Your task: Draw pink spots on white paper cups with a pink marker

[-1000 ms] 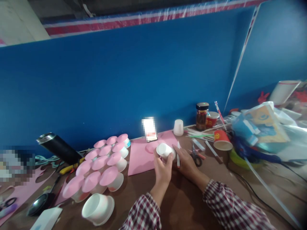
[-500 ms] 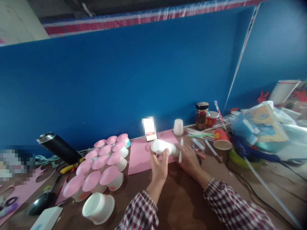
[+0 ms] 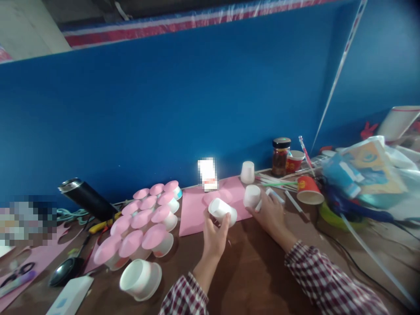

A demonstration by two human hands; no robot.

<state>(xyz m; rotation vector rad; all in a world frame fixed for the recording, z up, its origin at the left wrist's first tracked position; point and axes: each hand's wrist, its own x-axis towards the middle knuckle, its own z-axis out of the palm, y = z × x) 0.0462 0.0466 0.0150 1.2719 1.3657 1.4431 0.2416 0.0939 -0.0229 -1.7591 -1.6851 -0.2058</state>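
Note:
My left hand [image 3: 215, 232] is closed around white paper cups [image 3: 225, 212], which lie tilted over the pink paper sheet [image 3: 190, 214] and look nested. A short way to the right, my right hand [image 3: 271, 216] is closed on a slim white pen [image 3: 259, 204]. A separate white cup [image 3: 252, 195], mouth down, is at that hand's fingertips; whether they grip it I cannot tell. Behind it, another upturned white cup [image 3: 247, 172] stands near the wall. To the left are rows of white cups topped with pink paper discs [image 3: 154, 236].
White cups [image 3: 139, 280] lie on their side at the front left. A black flask [image 3: 87, 199] leans behind the rows. At the right are a dark jar [image 3: 281, 157], a red cup [image 3: 309, 190], a marker [image 3: 297, 206] and plastic bags [image 3: 364, 170]. A lit phone [image 3: 208, 175] stands at the back.
My right hand has moved right, away from the left, and a white cup has come apart from those in my left hand. The view has shifted slightly.

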